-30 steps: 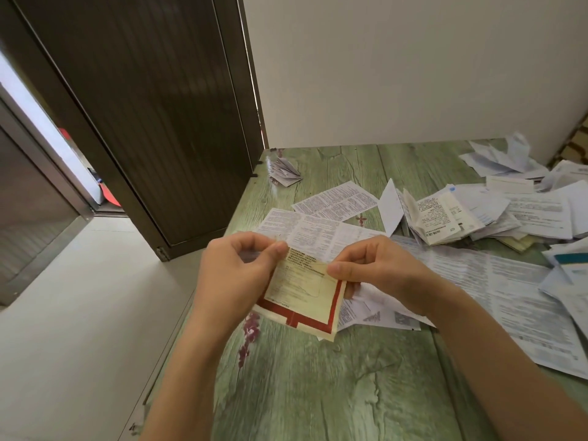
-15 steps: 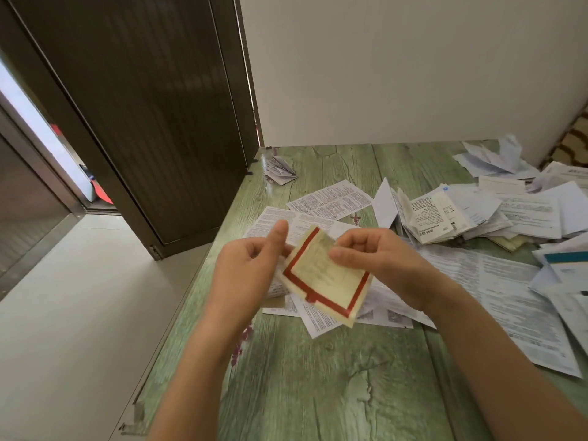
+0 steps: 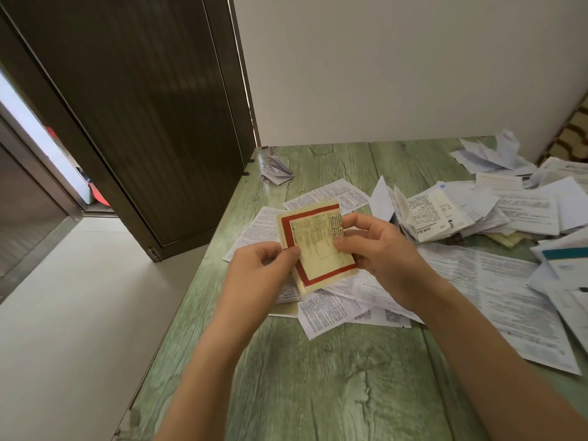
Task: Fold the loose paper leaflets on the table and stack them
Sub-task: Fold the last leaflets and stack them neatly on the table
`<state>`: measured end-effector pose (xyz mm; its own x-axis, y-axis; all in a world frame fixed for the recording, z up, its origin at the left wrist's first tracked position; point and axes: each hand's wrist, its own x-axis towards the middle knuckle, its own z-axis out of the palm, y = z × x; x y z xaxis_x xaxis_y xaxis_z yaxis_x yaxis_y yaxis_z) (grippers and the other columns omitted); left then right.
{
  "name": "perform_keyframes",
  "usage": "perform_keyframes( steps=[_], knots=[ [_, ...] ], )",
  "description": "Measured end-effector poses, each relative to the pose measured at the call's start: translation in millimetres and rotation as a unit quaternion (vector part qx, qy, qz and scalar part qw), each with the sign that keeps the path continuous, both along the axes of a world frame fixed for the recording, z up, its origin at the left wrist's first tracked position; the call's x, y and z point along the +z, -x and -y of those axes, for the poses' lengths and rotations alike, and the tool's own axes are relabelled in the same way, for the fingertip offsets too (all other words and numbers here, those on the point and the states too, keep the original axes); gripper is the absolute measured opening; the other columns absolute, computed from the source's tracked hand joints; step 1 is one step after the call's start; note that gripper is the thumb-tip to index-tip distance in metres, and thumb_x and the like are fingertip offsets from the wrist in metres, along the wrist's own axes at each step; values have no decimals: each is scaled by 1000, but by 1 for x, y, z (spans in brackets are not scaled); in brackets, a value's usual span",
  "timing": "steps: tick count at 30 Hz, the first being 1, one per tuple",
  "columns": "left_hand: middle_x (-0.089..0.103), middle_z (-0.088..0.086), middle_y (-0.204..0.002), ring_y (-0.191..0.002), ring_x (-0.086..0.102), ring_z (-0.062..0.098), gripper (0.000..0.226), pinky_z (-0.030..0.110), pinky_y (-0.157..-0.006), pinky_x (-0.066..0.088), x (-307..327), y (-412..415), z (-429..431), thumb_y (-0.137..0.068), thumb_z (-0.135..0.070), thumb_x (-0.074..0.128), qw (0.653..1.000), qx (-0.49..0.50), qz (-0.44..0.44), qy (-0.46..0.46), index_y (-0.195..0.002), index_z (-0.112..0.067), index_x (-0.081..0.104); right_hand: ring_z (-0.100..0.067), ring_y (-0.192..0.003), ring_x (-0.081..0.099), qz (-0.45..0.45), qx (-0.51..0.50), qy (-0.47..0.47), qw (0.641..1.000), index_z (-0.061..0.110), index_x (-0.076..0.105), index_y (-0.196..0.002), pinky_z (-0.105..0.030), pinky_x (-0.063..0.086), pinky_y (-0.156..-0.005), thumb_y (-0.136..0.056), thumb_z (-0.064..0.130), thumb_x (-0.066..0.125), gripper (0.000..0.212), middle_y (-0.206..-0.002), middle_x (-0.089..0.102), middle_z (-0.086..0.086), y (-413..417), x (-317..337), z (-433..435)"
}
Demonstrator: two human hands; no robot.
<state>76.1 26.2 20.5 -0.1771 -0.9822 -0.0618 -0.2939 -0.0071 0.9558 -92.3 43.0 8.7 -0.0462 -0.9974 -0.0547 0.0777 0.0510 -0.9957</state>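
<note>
Cream, red-bordered folded leaflet [image 3: 318, 246], printed black, pinched in left hand [image 3: 257, 275] and right hand [image 3: 378, 249] grip.

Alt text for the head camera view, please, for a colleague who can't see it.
Left hand and right hand pinch a cream, red-bordered leaflet by opposite edges above a green wooden table. Loose printed leaflets lie scattered beneath it and to the right; a small folded bundle sits near the far left corner.
</note>
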Motion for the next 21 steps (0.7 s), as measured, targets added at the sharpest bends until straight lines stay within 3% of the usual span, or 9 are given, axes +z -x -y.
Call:
perform_keyframes(
  steps=[3,5,6,9,11,12,16,19,21],
  knots=[
    [73,3,-75,-69,63,8,24,17,-66,47,3,1,0,-90,-13,56,1000,10,-3,-4,-74,-8,72,-23,-72,58,4,7,14,1000,5,60,-93,-32,49,-66,-91,-3,51,12,-79,65,-13,-1,0,-1],
    [69,-8,-61,-62,61,2,33,16,-62,47,6,4,-1,-89,-11,55,999,27,-10,-19,-62,-17,72,-14,-61,49,7,8,26,1000,9,58,-80,-22,40,-53,-89,-9,46,24,-67,59,-1,-2,-1,0],
    [67,-11,-57,-64,62,6,39,22,-66,49,6,5,-1,-89,-13,55,998,43,-17,-46,-55,-21,72,-11,-58,47,7,6,28,1000,11,57,-75,-19,38,-50,-89,-13,43,31,-65,59,2,-1,-2,-1],
    [73,4,-72,-74,67,28,51,44,-82,50,4,4,0,-91,-45,44,983,18,-93,-159,-61,-17,75,-10,-60,51,-3,10,43,999,11,55,-68,-19,40,-53,-87,-19,41,38,-65,58,0,-2,-4,0],
    [74,12,-83,-81,70,31,70,41,-83,52,3,2,-2,-81,-69,35,978,-35,-84,-187,-71,-14,77,-10,-64,57,-6,20,65,998,8,53,-66,-19,45,-58,-87,-21,41,38,-67,60,0,-3,-5,1],
    [74,11,-83,-80,70,29,68,38,-81,52,3,2,-3,-79,-70,38,980,-43,-70,-182,-71,-14,76,-9,-65,60,-3,25,76,997,6,53,-65,-18,48,-60,-87,-22,41,37,-67,62,1,-3,-6,1],
    [73,7,-72,-62,66,17,28,28,-62,52,5,4,-7,-88,-31,61,992,-15,-35,-120,-70,-12,71,-14,-76,62,8,14,82,996,5,60,-70,-22,53,-68,-90,-16,39,36,-80,65,-6,-4,-5,1],
    [74,0,-70,-61,68,11,21,23,-60,54,5,3,-8,-90,-22,60,996,-9,-35,-78,-72,-16,70,-24,-82,62,39,9,35,999,10,62,-101,-35,52,-75,-100,12,35,27,-87,65,-14,-3,-4,1],
    [73,-3,-71,-61,68,7,19,17,-57,53,5,4,-9,-90,-22,60,998,-9,-19,-52,-75,-18,71,-28,-84,63,15,20,17,1000,9,60,-108,-40,53,-77,-97,34,40,34,-93,65,-19,-1,-3,0]
  ],
)
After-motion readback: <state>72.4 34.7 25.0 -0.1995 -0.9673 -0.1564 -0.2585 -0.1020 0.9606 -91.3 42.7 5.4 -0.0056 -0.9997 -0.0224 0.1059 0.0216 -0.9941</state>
